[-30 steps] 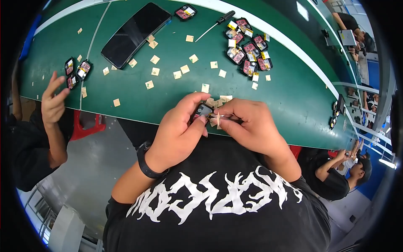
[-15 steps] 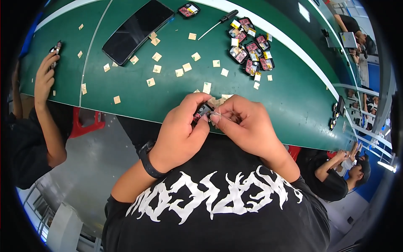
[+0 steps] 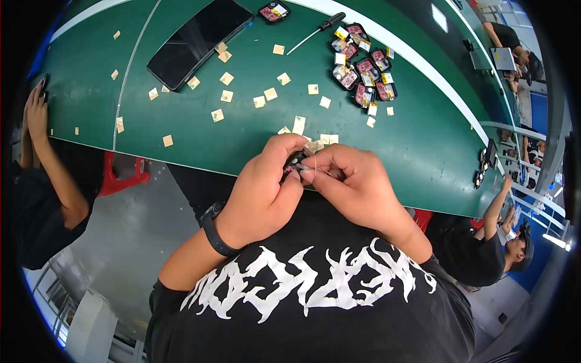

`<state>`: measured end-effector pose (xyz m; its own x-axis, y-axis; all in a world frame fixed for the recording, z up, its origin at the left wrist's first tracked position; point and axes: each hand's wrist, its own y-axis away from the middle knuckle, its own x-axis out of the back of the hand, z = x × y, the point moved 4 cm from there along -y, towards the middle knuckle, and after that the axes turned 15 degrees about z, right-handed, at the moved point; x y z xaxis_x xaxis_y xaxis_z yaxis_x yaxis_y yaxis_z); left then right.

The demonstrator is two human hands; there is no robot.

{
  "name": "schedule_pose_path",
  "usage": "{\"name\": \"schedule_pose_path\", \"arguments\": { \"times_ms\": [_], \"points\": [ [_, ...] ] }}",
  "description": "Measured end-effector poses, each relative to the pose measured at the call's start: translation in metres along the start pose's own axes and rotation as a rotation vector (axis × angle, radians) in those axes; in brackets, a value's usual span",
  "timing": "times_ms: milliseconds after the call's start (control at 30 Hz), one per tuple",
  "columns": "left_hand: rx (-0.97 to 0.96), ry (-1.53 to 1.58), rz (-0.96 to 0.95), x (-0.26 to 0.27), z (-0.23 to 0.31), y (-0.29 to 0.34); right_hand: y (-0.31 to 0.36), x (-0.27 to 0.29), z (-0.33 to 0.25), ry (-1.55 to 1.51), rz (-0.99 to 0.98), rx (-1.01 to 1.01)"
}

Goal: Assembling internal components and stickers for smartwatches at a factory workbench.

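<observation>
Close to my body, at the table's near edge, my left hand (image 3: pixel 264 179) is closed around a small black electronic housing (image 3: pixel 293 167) with a reddish circuit board inside. My right hand (image 3: pixel 351 179) meets it from the right, thumb and forefinger pinched on a small thin pale piece (image 3: pixel 305 167) at the housing's edge. A fine pale line runs by those fingertips; what it is I cannot make out. Much of the housing is hidden by my fingers. Just beyond my hands lie several cream adhesive squares (image 3: pixel 299 125).
Several open black housings with boards and batteries (image 3: pixel 363 72) cluster at the back right, beside a screwdriver (image 3: pixel 318 32). A black phone (image 3: pixel 200 43) lies back left, more squares scattered around it. One housing (image 3: pixel 274 12) sits at the far edge. Co-workers sit at left and right.
My right fingertips have shifted slightly left, closer against the housing. The co-worker's hand at the left has moved further left, and the co-worker at the right has raised an arm.
</observation>
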<state>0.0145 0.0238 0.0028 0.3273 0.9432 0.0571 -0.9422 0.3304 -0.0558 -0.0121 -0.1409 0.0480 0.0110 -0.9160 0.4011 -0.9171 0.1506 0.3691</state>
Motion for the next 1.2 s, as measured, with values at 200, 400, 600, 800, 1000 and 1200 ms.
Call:
{"name": "schedule_pose_path", "arguments": {
  "times_ms": [200, 400, 600, 800, 1000, 1200],
  "points": [
    [0.093, 0.104, -0.056, -0.003, 0.001, 0.001, 0.000, -0.004, 0.011, -0.191, 0.028, -0.057],
    [0.139, 0.226, -0.104, -0.006, 0.004, 0.001, 0.000, -0.009, 0.013, -0.488, 0.057, -0.262],
    [0.258, 0.332, -0.193, -0.005, -0.004, 0.009, -0.005, -0.011, 0.027, -0.505, 0.140, -0.196],
    [0.306, 0.420, -0.179, -0.003, -0.010, 0.010, -0.014, -0.014, 0.036, -0.507, 0.073, -0.232],
    [0.404, 0.472, -0.150, -0.001, -0.010, 0.006, -0.013, -0.017, 0.016, -0.435, -0.040, -0.250],
    [0.488, 0.358, 0.007, -0.003, -0.010, 0.007, -0.011, -0.016, 0.023, -0.454, 0.052, -0.359]
  ]
}}
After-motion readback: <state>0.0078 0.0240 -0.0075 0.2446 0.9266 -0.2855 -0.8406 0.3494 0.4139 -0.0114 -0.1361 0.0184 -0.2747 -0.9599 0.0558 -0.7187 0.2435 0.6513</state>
